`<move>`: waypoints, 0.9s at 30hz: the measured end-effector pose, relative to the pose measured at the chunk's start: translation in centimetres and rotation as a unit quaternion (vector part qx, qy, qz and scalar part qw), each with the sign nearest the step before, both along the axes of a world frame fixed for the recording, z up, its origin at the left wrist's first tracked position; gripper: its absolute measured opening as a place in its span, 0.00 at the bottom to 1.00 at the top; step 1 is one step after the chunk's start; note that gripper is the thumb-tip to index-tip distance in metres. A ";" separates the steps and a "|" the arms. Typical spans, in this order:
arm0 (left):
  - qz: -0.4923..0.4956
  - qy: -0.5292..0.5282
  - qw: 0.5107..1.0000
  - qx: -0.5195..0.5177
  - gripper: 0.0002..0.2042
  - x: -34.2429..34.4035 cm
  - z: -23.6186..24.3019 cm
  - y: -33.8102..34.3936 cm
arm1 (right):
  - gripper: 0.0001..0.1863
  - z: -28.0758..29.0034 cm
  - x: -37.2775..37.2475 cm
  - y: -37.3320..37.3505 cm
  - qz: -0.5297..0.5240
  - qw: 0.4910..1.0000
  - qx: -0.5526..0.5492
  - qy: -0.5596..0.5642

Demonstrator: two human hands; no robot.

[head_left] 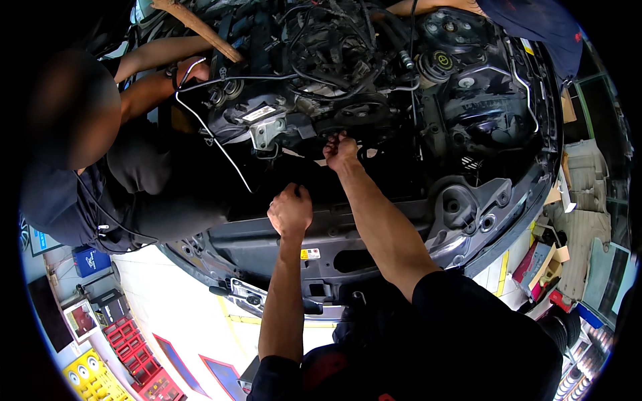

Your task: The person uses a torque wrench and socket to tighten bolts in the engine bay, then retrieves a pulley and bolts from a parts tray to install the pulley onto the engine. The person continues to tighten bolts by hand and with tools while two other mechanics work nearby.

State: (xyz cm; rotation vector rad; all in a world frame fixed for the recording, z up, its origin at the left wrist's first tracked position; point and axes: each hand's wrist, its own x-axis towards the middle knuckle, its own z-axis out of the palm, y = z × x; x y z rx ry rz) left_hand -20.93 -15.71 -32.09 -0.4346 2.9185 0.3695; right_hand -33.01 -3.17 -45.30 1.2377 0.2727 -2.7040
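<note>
My right hand (341, 152) reaches into the car's engine bay, just below a dark pulley (361, 112) at the front of the engine. Its fingers are curled in a pinch; whatever may be between them is hidden. Lower and to the left, my left hand (291, 210) is closed, knuckles up, at the rear edge of the black front crossmember (267, 242). Its fingertips are out of sight, so what they grip cannot be seen. A silvery bracket (269, 132) sits on the engine left of my right hand.
At the left a co-worker leans in, one hand (194, 70) near a bent metal pipe (212, 137). Another person's forearm (438, 7) enters at the top right. A wooden stick (197, 28) slants over the engine. A black cap (443, 60) and strut-side panels lie right.
</note>
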 end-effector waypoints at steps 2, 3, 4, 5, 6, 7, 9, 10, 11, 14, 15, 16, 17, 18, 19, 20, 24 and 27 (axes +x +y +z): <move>0.011 -0.010 1.000 0.002 0.15 0.1 0.2 0.0 | 0.18 -0.1 0.2 0.0 -0.012 0.998 -0.062 0.005; 0.014 -0.015 1.000 -0.002 0.15 0.4 0.3 0.0 | 0.17 -0.1 0.5 0.2 -0.020 0.996 -0.092 0.008; 0.002 -0.010 1.000 0.001 0.15 -0.2 0.9 1.1 | 0.16 -1.2 0.3 1.7 -0.011 0.992 -0.114 0.048; 0.003 -0.023 1.000 -0.011 0.15 -0.2 0.9 1.2 | 0.16 -0.9 0.2 2.2 0.009 0.995 -0.100 -0.004; -0.005 -0.025 1.000 -0.018 0.15 -0.2 0.8 1.3 | 0.19 -0.9 0.3 3.1 0.000 0.994 -0.106 0.008; -0.003 -0.026 0.999 -0.026 0.16 -0.2 0.2 0.8 | 0.22 0.8 1.2 2.1 0.019 1.000 0.001 0.021; 0.005 -0.041 0.999 -0.008 0.16 0.4 0.2 0.2 | 0.19 4.7 2.7 2.9 0.135 0.985 0.108 0.011; -0.002 -0.030 1.000 0.003 0.15 0.4 0.4 0.3 | 0.16 6.3 3.9 3.7 0.201 0.953 0.208 0.093; -0.004 -0.021 1.000 0.009 0.16 0.5 0.5 -0.1 | 0.15 8.3 5.1 4.7 0.243 0.933 0.236 0.124; -0.002 0.136 0.970 0.203 0.15 0.9 0.1 -2.8 | 0.17 14.5 10.0 9.7 0.363 0.797 0.392 0.283; -0.022 0.183 0.956 0.228 0.14 1.6 1.5 -1.8 | 0.17 15.2 11.9 12.4 0.352 0.721 0.521 0.291; -0.044 0.226 0.938 0.259 0.13 2.5 3.3 -0.2 | 0.16 15.4 14.1 15.4 0.332 0.629 0.643 0.284; -0.064 0.266 0.917 0.289 0.12 3.5 4.4 1.1 | 0.15 15.8 16.3 18.2 0.305 0.560 0.734 0.234; -0.065 0.265 0.913 0.303 0.10 5.7 4.6 0.7 | 0.14 17.4 18.8 19.6 0.300 0.557 0.751 0.188; -0.057 0.276 0.897 0.342 0.11 8.4 5.5 1.6 | 0.13 18.2 21.0 21.5 0.293 0.517 0.789 0.156; -0.064 0.271 0.895 0.348 0.12 11.3 5.8 1.6 | 0.13 17.5 22.7 23.0 0.252 0.552 0.778 0.162; -0.018 0.213 0.896 0.389 0.10 23.3 6.3 2.0 | 0.08 16.6 28.5 27.2 0.151 0.436 0.878 0.129; 0.037 0.207 0.907 0.364 0.09 30.8 5.2 0.9 | 0.05 15.1 30.8 29.2 0.121 0.381 0.905 0.148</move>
